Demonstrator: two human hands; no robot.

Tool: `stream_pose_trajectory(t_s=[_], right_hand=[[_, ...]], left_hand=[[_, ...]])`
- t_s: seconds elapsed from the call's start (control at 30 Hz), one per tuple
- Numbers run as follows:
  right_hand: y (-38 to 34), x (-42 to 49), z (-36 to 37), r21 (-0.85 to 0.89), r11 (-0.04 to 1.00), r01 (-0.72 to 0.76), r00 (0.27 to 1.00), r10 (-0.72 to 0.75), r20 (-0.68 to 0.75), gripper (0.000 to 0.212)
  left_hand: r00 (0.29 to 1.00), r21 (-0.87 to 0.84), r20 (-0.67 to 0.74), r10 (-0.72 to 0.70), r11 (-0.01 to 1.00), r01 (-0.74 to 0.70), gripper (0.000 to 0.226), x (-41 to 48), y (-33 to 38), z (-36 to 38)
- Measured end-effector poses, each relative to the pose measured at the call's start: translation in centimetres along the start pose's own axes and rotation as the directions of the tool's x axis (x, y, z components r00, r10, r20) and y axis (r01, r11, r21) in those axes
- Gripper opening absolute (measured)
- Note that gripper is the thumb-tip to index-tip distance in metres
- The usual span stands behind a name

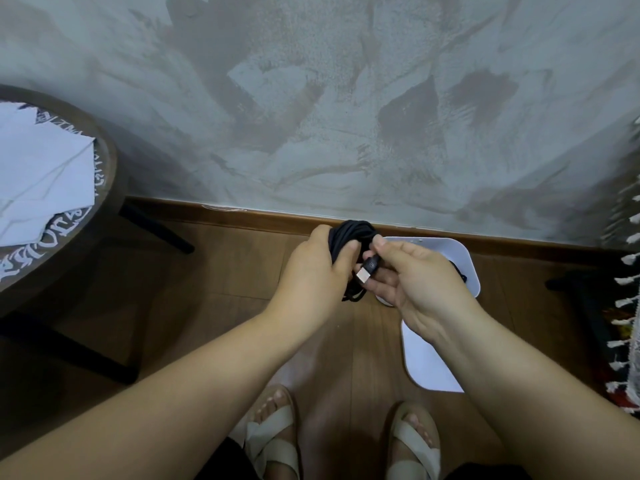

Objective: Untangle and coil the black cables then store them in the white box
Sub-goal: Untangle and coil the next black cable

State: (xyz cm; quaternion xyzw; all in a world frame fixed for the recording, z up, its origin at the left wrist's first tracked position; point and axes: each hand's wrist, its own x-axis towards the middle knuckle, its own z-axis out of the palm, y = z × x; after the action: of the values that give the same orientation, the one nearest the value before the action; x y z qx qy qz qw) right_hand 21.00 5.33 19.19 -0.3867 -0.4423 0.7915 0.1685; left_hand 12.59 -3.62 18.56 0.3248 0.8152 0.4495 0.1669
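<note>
Firmly, left grip [318, 268] clasps the coiled black cable [349, 233] while right grip [412, 275] pinches its plug [367, 270].

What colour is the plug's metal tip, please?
The plug tip is silver, best seen in the head view.

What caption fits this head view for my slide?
Left hand grips a coiled black cable while the right hand pinches its USB plug near the white box.
</note>
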Motion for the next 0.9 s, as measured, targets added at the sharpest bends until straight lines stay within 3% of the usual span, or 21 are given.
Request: stream_pose_trajectory(t_s=[0.1,0.2,0.27,0.33,0.43,0.53,0.6,0.67,0.73,0.83,0.9], right_hand=[[-0.9,0.2,-0.7,-0.096,0.992,-0.087,0.989,0.097,0.108,0.017],[-2.0,0.0,-2.2,-0.528,0.845,0.081,0.971,0.052,0.232,0.022],[-2.6,-0.3,-2.8,-0.663,0.725,0.188,0.961,0.004,0.276,0.025],[-3.1,-0.4,-3.2,-0.665,0.714,0.220,0.963,-0.051,0.263,0.021],[-3.1,0.0,-3.5,-0.559,0.805,0.199,0.959,-0.043,0.280,0.016],[-2.2,0.3,-3.2,-0.544,0.791,0.282,0.909,-0.039,0.415,0.030],[-1.1,0.3,-2.1,-0.441,0.840,0.316,0.884,-0.092,0.459,0.036],[0.2,0.3,-1.1,-0.303,0.910,0.284,0.931,-0.186,0.314,0.042],[1.3,0.3,-0.5,-0.292,0.906,0.305,0.951,-0.273,0.145,0.039],[2.2,0.0,-0.2,-0.396,0.817,0.420,0.907,-0.393,0.151,0.018],[2.0,0.2,-0.4,-0.496,0.745,0.446,0.890,-0.429,0.155,0.018]], left_hand=[[0.999,-0.047,0.043,-0.020,0.999,0.022,0.016,0.0,-0.2,-0.4],[0.997,-0.121,0.054,-0.053,0.991,0.059,0.017,0.3,-0.1,-1.0],[0.996,-0.188,0.059,-0.074,0.979,0.084,0.018,0.4,0.1,-1.2],[0.993,-0.279,0.076,-0.088,0.954,0.106,0.021,0.5,0.1,-1.3],[0.990,-0.342,0.110,-0.082,0.933,0.116,0.021,0.6,0.0,-1.3],[0.990,-0.356,0.127,-0.064,0.928,0.106,0.017,0.7,0.0,-1.2],[0.992,-0.375,0.120,-0.048,0.923,0.090,0.014,0.7,0.1,-1.1],[0.993,-0.357,0.113,-0.014,0.933,0.054,0.017,0.6,0.2,-1.1],[0.993,-0.305,0.115,0.032,0.952,0.005,0.027,0.4,0.3,-1.0],[0.988,-0.292,0.141,0.062,0.956,-0.018,0.031,0.2,0.4,-0.7],[0.985,-0.318,0.164,0.050,0.948,0.005,0.029,0.4,0.1,-0.7]])
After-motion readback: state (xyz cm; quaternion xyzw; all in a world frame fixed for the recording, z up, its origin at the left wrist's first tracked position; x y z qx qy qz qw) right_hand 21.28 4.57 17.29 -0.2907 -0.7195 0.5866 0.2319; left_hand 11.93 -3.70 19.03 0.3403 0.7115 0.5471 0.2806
